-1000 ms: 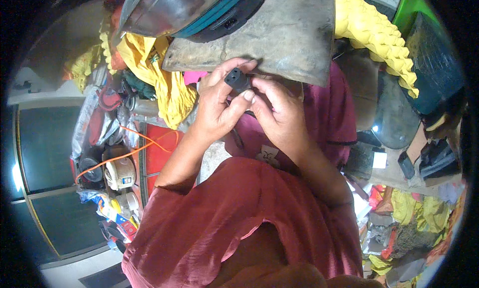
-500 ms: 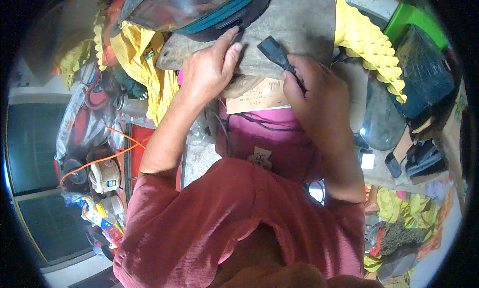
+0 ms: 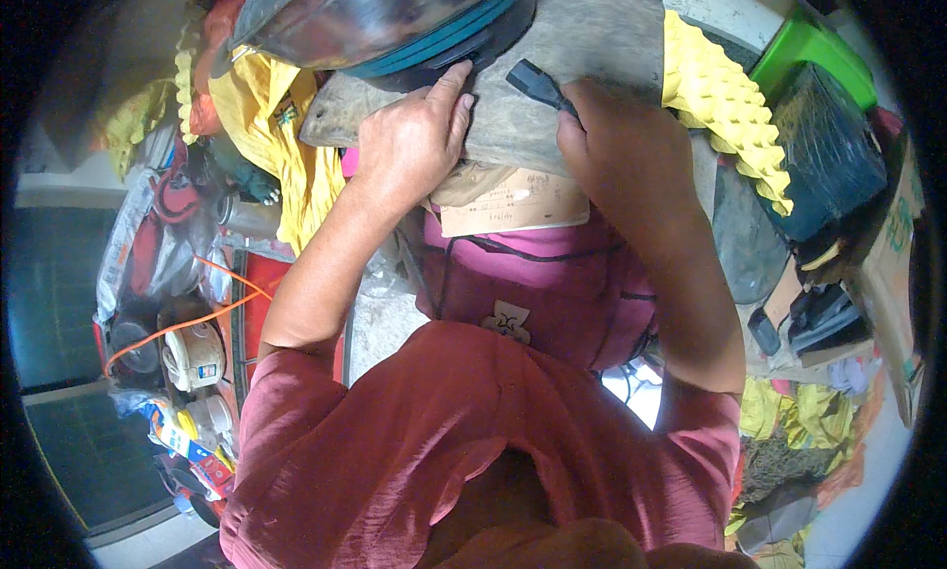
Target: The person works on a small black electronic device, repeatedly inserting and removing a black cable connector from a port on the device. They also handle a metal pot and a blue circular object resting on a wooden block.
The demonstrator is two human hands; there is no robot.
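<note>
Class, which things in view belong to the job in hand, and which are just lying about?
In the job:
- black plug in the right hand
- teal-banded appliance, left hand at its base
- grey board beneath

Lying about:
- yellow cloth
- orange cord
- bumpy yellow sheet

Tan card (image 3: 515, 202), centre: several short lines of dark, handwritten-looking script, mostly too small to make out. Magenta cloth (image 3: 572, 293) below card: pale patch (image 3: 507, 319) bearing dark, curling emblem. Whitish tub (image 3: 189, 350), lower left: small label with blue, print too tiny to tell. Packet (image 3: 209, 466) below tub: red, white and blue print, blurred. Yellow fabric (image 3: 281, 120), upper left: dark green printed marks, broken by folds. Brown carton (image 3: 888, 288), far right: green lettering or symbols, steeply angled, unclear.
</note>
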